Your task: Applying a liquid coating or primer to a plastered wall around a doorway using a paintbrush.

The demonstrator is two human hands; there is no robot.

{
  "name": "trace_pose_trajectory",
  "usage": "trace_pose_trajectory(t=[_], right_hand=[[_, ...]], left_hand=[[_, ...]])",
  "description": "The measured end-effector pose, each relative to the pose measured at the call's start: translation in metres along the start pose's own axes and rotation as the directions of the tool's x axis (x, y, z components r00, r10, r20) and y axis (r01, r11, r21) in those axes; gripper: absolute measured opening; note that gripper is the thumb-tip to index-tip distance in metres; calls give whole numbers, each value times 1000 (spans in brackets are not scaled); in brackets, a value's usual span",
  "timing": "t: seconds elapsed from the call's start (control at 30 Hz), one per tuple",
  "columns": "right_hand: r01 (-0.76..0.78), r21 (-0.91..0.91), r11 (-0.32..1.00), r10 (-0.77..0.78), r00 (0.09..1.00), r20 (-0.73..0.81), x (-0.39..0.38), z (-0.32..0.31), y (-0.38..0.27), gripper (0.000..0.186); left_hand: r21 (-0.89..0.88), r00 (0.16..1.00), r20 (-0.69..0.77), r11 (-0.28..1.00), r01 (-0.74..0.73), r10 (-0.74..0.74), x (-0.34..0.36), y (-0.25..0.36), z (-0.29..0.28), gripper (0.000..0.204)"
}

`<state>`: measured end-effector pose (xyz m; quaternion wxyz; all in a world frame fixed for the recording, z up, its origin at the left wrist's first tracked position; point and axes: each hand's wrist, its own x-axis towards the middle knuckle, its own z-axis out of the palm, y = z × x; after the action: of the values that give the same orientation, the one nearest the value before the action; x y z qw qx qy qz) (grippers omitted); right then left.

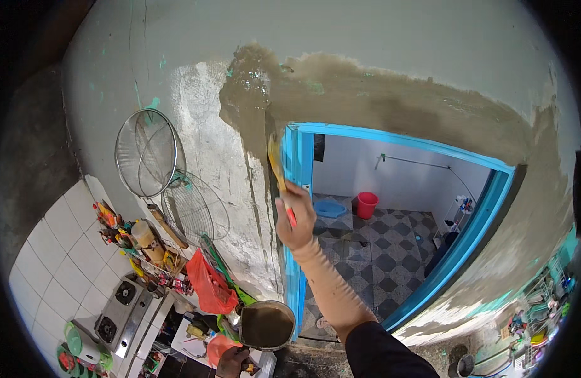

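Observation:
My right hand (295,217) is closed around the handle of a paintbrush (276,165), yellow with a red end. The brush tip rests at the wall strip just left of the blue door frame (293,151), where damp brown-grey mortar (246,120) covers part of the wall. Low in the picture, my left hand (231,364) grips the dark handle of a round pan (293,332). Brown-grey slurry (265,324) fills much of the pan, which is held below the brush, beside the frame's lower left.
Two wire strainers (147,153) hang on the wall at left. Below them are a red plastic bag (208,283), utensils and a gas stove (123,315). Through the doorway, a red bucket (366,205) and blue basin (329,209) stand on patterned tiles. Clutter (542,321) lines the lower right.

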<state>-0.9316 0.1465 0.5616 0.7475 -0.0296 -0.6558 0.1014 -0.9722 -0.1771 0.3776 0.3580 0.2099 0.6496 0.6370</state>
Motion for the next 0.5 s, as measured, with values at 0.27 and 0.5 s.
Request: trace_pose_trajectory(t=[0.27,0.5], right_hand=[[-38,72,997,48,989,-141,14,-20,-21,13],[-181,195,964,192,980,-43,-23,-28,-28,13]], left_hand=[[228,960,74,933,-280,270,29,-38,-25,21],[-165,947,212,946,279,-243,49,-70,-42,11]])
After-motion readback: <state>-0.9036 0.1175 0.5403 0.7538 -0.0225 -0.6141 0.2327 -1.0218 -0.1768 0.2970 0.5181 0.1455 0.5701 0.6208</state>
